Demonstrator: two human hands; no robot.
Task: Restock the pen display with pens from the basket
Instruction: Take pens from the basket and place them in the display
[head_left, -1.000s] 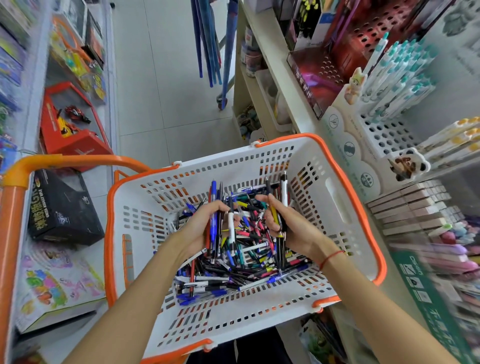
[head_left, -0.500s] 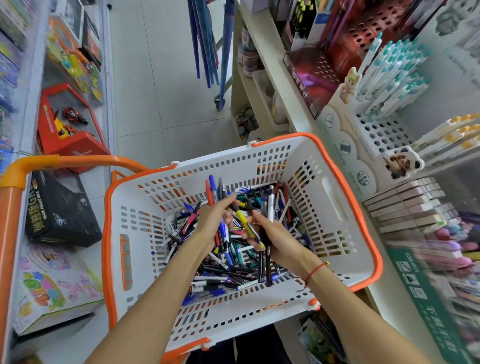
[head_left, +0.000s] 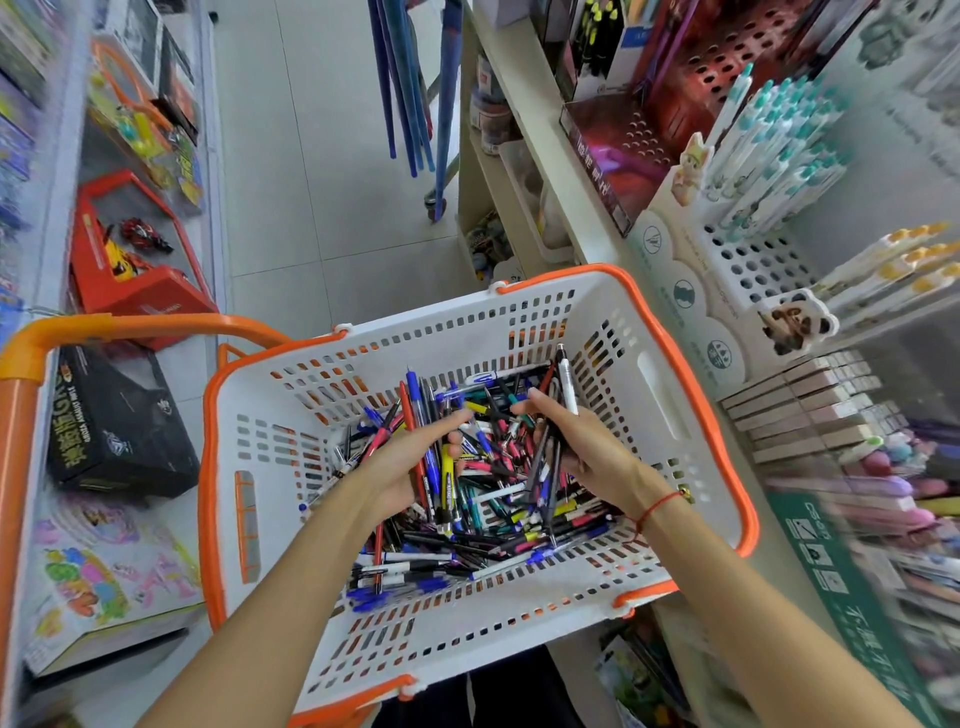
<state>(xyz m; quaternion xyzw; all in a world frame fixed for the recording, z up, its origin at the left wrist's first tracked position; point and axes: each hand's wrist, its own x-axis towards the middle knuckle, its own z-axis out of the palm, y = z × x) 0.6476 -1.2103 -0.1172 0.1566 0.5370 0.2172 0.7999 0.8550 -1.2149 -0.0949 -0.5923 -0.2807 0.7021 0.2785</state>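
Observation:
A white basket (head_left: 670, 395) with an orange rim holds a loose heap of mixed pens (head_left: 483, 525). Both my hands are inside it. My left hand (head_left: 400, 462) holds a bundle of several pens, red, blue and yellow among them. My right hand (head_left: 582, 447) grips another bundle of dark pens and a white one that sticks up. On the shelf to the right stands the white pen display (head_left: 748, 260) with rows of holes, partly filled with teal-capped pens (head_left: 779, 135).
A red perforated pen stand (head_left: 649, 124) sits farther along the right shelf. Boxed erasers (head_left: 810, 400) and pastel pens lie below the display. An orange cart handle (head_left: 104, 327), a black box (head_left: 114, 421) and toy boxes are at left. Tiled floor lies ahead.
Both hands have gathered pens and drawn slightly apart within the basket; the right hand's bundle now stands more upright, with a white pen pointing up.

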